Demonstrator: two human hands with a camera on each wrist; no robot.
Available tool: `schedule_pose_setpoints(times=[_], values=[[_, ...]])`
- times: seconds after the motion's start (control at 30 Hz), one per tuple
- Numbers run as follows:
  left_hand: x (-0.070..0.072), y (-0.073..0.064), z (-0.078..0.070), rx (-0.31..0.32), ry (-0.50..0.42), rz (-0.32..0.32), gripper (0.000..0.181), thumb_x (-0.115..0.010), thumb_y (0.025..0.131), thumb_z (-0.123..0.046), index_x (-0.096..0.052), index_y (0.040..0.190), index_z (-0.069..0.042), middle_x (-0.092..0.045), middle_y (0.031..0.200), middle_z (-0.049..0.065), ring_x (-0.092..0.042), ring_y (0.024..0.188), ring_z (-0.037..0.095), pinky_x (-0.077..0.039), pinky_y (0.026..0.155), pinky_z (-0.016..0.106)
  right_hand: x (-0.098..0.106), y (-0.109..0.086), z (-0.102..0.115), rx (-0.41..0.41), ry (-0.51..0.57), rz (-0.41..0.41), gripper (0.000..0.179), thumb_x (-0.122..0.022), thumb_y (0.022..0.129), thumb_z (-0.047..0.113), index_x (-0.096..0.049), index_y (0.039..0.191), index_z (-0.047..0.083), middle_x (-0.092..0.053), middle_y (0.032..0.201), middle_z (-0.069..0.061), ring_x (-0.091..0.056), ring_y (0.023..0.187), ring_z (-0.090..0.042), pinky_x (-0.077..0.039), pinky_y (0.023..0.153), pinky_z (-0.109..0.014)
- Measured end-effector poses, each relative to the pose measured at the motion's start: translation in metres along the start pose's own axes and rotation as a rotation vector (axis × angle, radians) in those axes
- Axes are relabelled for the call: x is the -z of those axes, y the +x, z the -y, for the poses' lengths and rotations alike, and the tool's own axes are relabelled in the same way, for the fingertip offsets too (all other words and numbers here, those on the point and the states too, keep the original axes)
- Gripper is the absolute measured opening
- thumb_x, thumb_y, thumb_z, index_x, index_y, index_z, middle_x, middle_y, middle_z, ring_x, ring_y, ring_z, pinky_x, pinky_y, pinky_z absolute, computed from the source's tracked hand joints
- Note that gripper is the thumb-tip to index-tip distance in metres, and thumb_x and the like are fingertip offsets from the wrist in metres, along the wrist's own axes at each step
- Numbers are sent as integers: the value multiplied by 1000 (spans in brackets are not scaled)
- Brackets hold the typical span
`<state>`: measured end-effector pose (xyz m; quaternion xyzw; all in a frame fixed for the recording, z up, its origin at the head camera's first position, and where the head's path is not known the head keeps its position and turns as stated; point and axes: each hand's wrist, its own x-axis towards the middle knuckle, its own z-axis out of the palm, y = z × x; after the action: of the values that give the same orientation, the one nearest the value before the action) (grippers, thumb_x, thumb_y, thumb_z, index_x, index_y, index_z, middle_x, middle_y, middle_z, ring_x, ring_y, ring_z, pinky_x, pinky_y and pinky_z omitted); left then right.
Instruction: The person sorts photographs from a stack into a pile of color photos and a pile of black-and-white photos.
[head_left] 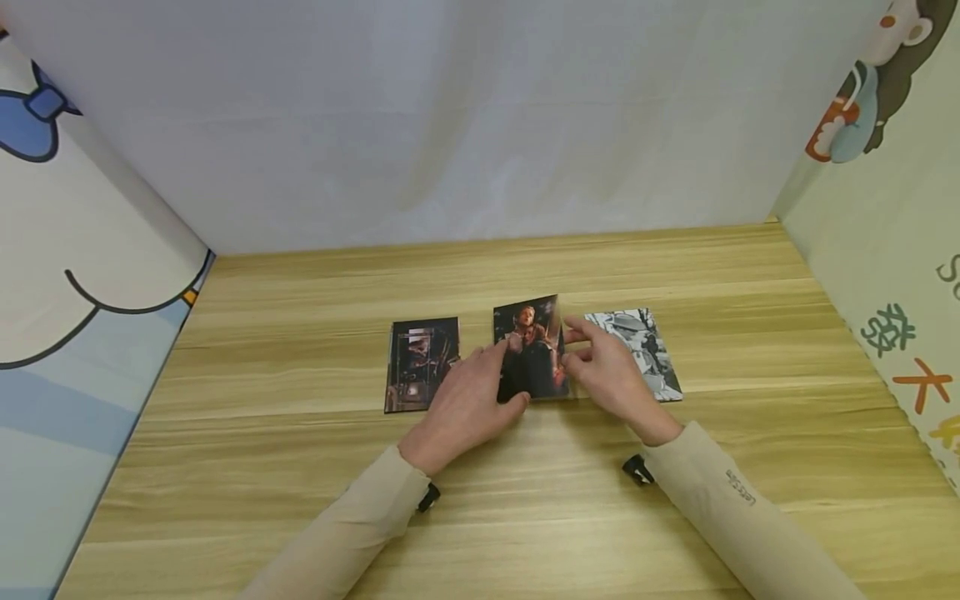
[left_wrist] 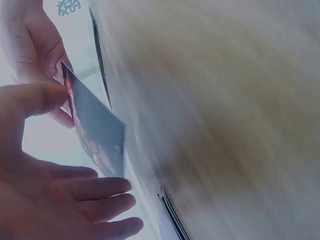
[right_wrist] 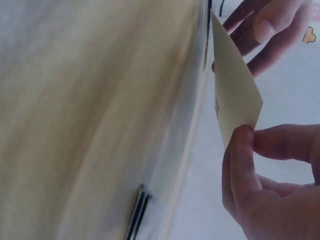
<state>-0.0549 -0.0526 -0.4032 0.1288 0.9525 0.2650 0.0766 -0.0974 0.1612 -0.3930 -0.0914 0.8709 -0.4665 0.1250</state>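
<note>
A dark photo card with two people pictured on it stands tilted above the table in the middle of the head view. My right hand pinches its right edge between thumb and fingers; the right wrist view shows this pinch on a corner of the pale back. On the other side, my left hand is at the card's left part, its fingers fairly straight in the left wrist view. Dark picture cards lie to the left, partly under the left hand. A black-and-white picture card lies behind the right hand.
The wood-grain table runs back to a pale cloth wall. Printed panels stand at the left and right. Stacked card edges show low in the right wrist view.
</note>
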Motion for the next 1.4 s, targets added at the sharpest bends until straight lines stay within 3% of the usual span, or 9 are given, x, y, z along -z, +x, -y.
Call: schedule_pose_setpoints(times=[0.13, 0.3, 0.5, 0.67, 0.93, 1.2, 1.4], values=[[5, 2, 2, 33, -70, -42, 80, -73, 96, -34, -38, 155, 6, -49, 152, 25, -52, 137, 38, -44, 114, 50, 4, -2, 3, 1, 6, -21, 61, -57, 94, 1, -43, 153, -5, -61, 135, -23, -68, 111, -37, -57, 75, -34], [15, 2, 4, 106, -193, -82, 78, -71, 97, -29, -35, 157, 6, -43, 157, 25, -45, 142, 40, -38, 118, 51, 8, -5, 7, 0, 62, -39, 60, -57, 96, 0, -43, 153, -6, -61, 134, -23, -67, 107, -34, -51, 65, -24], [19, 1, 11, 136, -368, -176, 65, -68, 99, -18, -42, 155, 2, -53, 150, 20, -63, 125, 37, -55, 100, 48, 10, -9, 11, 6, 114, -52, 58, -56, 96, -2, -45, 153, -5, -61, 132, -23, -67, 97, -28, -46, 59, -21], [19, 3, 14, 127, -522, -233, 55, -65, 99, -8, -49, 150, 4, -59, 140, 18, -67, 118, 32, -59, 95, 39, 10, -11, 15, 14, 135, -52, 58, -55, 96, -4, -46, 153, -3, -61, 131, -22, -61, 81, -22, -37, 50, -23], [20, 3, 18, 176, -684, -252, 51, -57, 100, -7, -51, 151, -4, -67, 128, 12, -71, 107, 26, -60, 86, 43, 7, -12, 20, 21, 182, -42, 58, -57, 96, -3, -45, 153, -2, -60, 131, -21, -64, 90, -21, -43, 58, -21], [23, 1, 22, 186, -739, -287, 48, -58, 100, -2, -54, 148, -3, -69, 119, 15, -72, 86, 24, -60, 77, 50, 1, -10, 22, 26, 234, -45, 58, -59, 96, -4, -46, 153, -1, -60, 130, -22, -67, 96, -25, -52, 69, -22], [23, -1, 25, 194, -724, -326, 45, -63, 100, -4, -58, 145, -5, -69, 114, 12, -71, 88, 22, -58, 70, 36, -5, -9, 25, 25, 252, -52, 58, -60, 95, -3, -47, 152, 0, -60, 129, -21, -68, 100, -28, -54, 73, -22]])
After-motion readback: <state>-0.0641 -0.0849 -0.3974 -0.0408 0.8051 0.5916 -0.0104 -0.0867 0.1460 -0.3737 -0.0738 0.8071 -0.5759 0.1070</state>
